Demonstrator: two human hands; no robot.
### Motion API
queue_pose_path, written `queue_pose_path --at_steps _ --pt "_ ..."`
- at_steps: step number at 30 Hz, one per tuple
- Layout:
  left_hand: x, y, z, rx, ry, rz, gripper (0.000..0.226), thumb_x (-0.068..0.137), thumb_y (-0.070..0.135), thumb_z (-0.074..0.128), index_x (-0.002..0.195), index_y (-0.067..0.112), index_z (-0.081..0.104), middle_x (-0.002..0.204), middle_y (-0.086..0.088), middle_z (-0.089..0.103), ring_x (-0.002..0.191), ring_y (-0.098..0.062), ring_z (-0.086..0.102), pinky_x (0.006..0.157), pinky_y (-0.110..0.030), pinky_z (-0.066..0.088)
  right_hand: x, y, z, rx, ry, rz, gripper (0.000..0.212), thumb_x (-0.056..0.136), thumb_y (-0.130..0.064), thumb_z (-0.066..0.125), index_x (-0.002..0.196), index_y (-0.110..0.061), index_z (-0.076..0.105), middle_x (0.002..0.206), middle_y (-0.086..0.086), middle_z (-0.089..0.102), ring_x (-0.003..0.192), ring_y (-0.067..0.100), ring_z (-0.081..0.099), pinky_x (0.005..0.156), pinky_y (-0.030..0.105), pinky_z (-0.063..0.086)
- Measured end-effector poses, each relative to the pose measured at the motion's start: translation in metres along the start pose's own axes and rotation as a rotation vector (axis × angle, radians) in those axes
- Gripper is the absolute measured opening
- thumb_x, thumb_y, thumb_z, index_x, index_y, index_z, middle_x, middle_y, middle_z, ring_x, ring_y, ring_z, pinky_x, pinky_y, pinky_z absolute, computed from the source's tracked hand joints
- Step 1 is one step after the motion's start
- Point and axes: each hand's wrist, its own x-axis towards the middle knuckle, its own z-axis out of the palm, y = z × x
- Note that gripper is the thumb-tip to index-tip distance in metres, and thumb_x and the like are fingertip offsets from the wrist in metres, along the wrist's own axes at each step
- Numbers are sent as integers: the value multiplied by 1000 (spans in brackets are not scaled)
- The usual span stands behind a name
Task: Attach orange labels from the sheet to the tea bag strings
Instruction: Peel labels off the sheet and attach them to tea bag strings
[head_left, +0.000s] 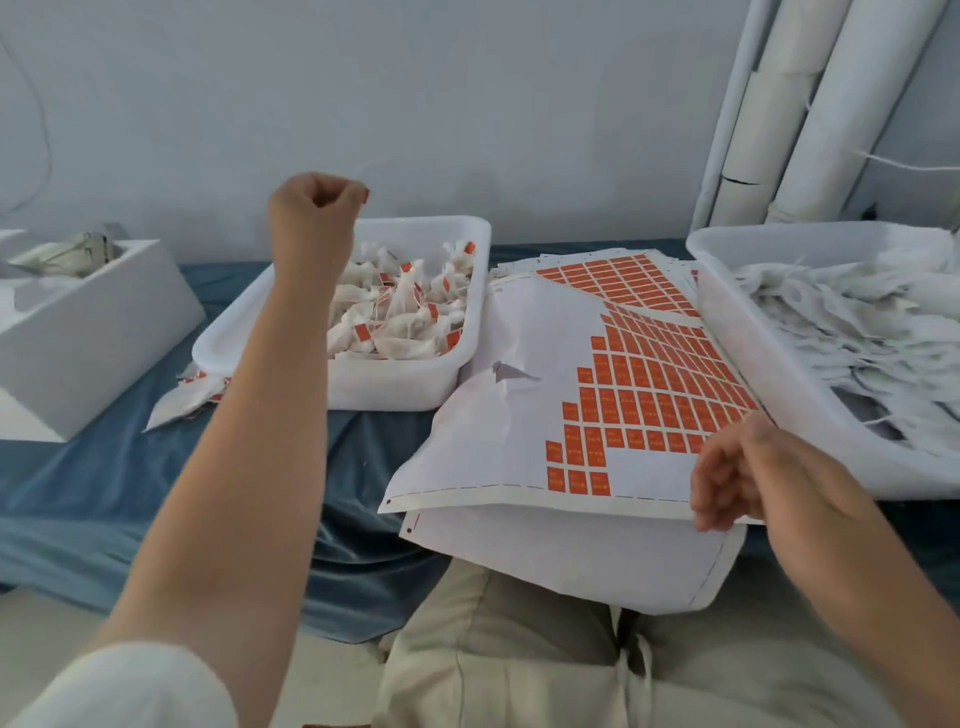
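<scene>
Now the left hand (311, 208) is lifted over the white tray (415, 384) of labelled tea bags (400, 306), fingers curled tight with a small orange bit at their tips, while the blurred right hand (727, 478), loosely curled, hovers at the near right corner of the label sheet (519, 415), holding nothing I can see.
</scene>
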Motion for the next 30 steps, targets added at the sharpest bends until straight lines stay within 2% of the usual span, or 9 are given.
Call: queue_pose_path --at_steps 3,6,12,15,19,22,25,27,30 --pt "17 -45 14 446 -312 -83 25 98 34 61 97 13 76 90 -2 72 79 -20 63 76 -33 52 -2 -4 2 -4 -29 16 73 86 -94 35 84 -31 72 80 6 74 70 20 73 64 27 59" --pt "11 -76 19 724 -582 -111 31 101 28 50 95 7 72 87 -7 72 77 -25 64 70 -35 47 -4 -7 1 -37 -65 6 57 95 -77 40 83 -30 71 79 2 74 71 16 73 67 21 57" --pt "7 -46 22 544 -333 40 34 98 33 55 91 6 75 88 -18 72 84 -35 66 80 -42 50 -1 -13 -13 -63 -79 -16 33 94 -56 56 78 -30 69 78 1 72 71 14 70 70 19 56" --pt "-29 -7 21 340 -326 84 27 95 44 59 93 25 78 81 2 75 66 -20 64 67 -32 51 3 -14 -26 -153 -20 -46 26 101 -45 59 80 -32 69 78 -2 72 71 13 71 71 17 55" --pt "-113 44 23 106 -339 191 23 97 40 60 80 34 76 75 26 72 58 7 62 56 -15 46 11 -11 -61 -403 288 -111 19 98 -52 58 88 -38 67 84 -17 72 78 -1 68 68 7 49" --pt "-178 63 28 -33 -414 217 22 100 40 62 83 39 75 77 26 73 68 5 68 56 -5 46 25 -3 -104 -674 450 -43 14 100 -44 62 99 -36 73 98 -20 70 95 1 63 76 18 44" --pt "-229 71 34 -128 -572 190 25 92 58 57 85 40 74 77 21 73 65 -3 69 51 -11 53 41 7 -139 -912 211 273 43 103 -55 49 102 -25 80 116 -4 69 108 17 59 86 35 41" --pt "-254 70 40 -184 -640 176 27 94 56 58 84 37 75 76 18 73 63 -6 68 50 -14 52 48 8 -144 -965 54 439 60 102 -66 33 105 -28 80 124 0 70 111 22 60 91 39 45" --pt "-277 65 49 -200 -726 186 29 94 56 57 83 35 75 78 21 73 73 -5 70 62 -15 55 61 7 -138 -981 -10 552 71 103 -72 22 116 -31 79 137 5 66 121 26 59 93 39 41"
